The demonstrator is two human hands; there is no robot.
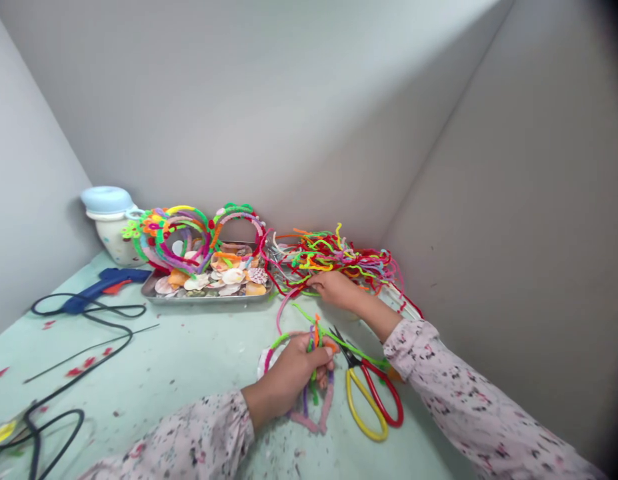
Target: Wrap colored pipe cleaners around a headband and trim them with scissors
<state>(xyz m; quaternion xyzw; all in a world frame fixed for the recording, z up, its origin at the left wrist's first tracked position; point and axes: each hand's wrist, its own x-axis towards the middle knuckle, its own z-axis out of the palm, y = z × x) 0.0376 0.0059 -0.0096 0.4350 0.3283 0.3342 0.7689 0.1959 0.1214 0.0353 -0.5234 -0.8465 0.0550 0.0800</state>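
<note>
My left hand is closed around a bundle of colored pipe cleaners, with orange, green and purple ends sticking out of the fist. A pink and green pipe cleaner loop hangs from it over the table. My right hand reaches to the front edge of a tangled pile of pipe cleaners; its fingertips are pinched together at a red and green strand. Scissors with one yellow and one red handle lie right of my left hand, and a long green pipe cleaner passes by their blades.
A metal tray of seashells stands at the back, with pipe-cleaner-wrapped headbands on it. A blue glue gun and its black cord lie left. Behind stands a white container with blue lid. Grey walls enclose the table.
</note>
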